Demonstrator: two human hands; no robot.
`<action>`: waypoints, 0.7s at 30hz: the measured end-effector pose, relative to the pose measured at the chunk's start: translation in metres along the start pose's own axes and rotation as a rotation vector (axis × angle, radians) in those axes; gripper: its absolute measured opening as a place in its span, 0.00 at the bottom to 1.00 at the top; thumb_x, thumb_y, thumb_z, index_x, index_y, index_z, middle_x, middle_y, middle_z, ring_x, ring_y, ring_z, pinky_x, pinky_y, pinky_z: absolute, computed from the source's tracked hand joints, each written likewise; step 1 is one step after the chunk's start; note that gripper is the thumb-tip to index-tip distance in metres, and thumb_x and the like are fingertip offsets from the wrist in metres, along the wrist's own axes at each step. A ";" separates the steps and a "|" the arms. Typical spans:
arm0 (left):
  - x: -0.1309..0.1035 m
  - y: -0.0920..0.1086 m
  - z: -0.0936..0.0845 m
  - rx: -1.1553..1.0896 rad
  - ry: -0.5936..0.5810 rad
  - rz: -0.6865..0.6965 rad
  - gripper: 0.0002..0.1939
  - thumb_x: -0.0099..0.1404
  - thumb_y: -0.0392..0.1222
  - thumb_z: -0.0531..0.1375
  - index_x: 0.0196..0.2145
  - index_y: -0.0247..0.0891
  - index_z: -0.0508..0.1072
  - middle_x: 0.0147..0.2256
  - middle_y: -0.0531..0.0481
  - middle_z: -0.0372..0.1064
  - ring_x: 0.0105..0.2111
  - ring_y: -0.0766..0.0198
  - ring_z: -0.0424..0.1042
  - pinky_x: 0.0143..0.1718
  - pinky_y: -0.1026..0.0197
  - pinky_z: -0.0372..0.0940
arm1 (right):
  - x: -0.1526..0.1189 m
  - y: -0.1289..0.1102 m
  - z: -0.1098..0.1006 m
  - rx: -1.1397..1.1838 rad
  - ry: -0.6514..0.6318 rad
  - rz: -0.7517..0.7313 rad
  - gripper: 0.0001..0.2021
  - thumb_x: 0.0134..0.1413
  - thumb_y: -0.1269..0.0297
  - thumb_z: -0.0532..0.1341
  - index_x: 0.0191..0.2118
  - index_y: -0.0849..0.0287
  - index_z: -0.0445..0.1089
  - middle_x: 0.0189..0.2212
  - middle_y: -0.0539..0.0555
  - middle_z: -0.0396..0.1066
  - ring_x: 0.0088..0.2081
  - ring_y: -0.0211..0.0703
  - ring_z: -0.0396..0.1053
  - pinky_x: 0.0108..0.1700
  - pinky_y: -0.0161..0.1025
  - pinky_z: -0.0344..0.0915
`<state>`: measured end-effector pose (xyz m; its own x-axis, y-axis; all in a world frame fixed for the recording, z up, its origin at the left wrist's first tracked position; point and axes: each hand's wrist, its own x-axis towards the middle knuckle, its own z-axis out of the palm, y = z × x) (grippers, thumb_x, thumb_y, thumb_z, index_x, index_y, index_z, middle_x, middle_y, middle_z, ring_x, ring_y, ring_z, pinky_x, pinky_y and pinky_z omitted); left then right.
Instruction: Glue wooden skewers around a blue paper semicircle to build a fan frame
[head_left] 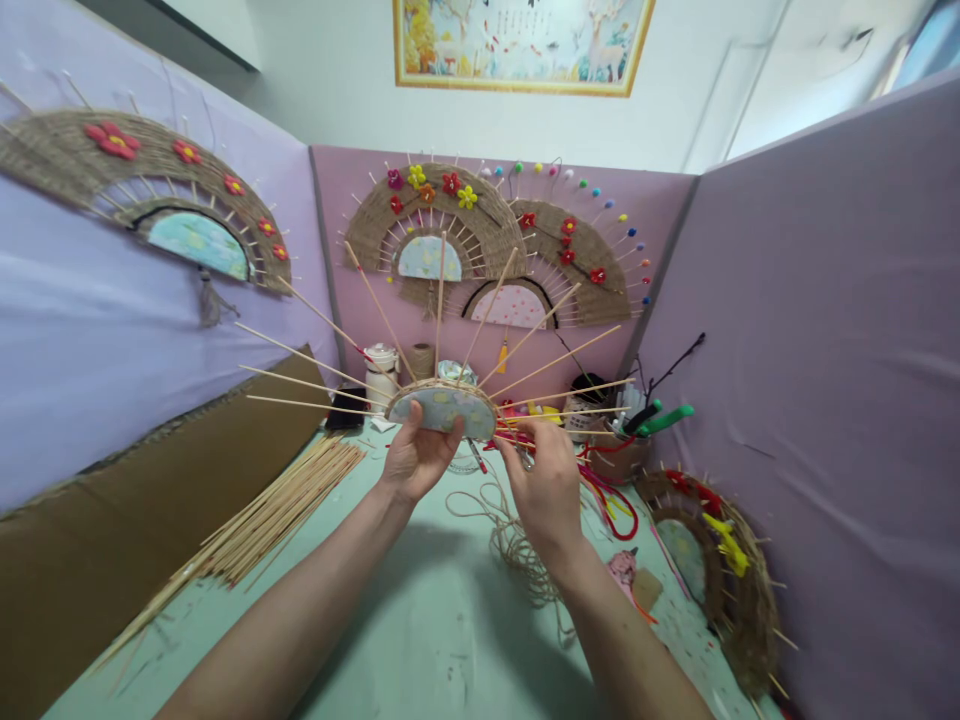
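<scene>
My left hand [416, 465] grips a half-round fan base [439, 410] covered in pale blue patterned material, thumb on its front face. Thin wooden sticks [440, 300] spread from its curved edge like rays, and twine runs along that edge. At the base's right corner, the fingers of my right hand [547, 490] are pinched together, close to the lowest sticks. What lies between those fingertips is too small to make out. Loose twine [517, 550] lies in a tangle on the table below my right hand.
A bundle of sticks [285, 505] lies left, beside a brown cardboard sheet [172, 480]. Woven fans [450, 215] decorated with flowers hang on the partitions. At right stand a pot with green-handled tools [667, 420] and another woven fan [739, 600]. A white jar [381, 370] stands behind.
</scene>
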<state>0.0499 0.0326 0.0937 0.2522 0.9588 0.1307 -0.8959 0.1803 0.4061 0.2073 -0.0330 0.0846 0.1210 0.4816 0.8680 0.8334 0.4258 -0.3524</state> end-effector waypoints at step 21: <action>0.000 0.000 0.006 -0.113 0.148 -0.050 0.16 0.72 0.47 0.51 0.36 0.38 0.75 0.35 0.48 0.79 0.37 0.63 0.78 0.33 0.64 0.73 | 0.003 0.000 -0.003 0.060 -0.108 -0.026 0.08 0.64 0.70 0.55 0.40 0.59 0.72 0.35 0.56 0.73 0.39 0.48 0.66 0.45 0.44 0.63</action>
<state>0.0523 0.0317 0.0995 0.2482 0.9684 -0.0253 -0.9211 0.2440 0.3035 0.2091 -0.0344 0.0884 0.0377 0.5482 0.8355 0.8012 0.4832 -0.3531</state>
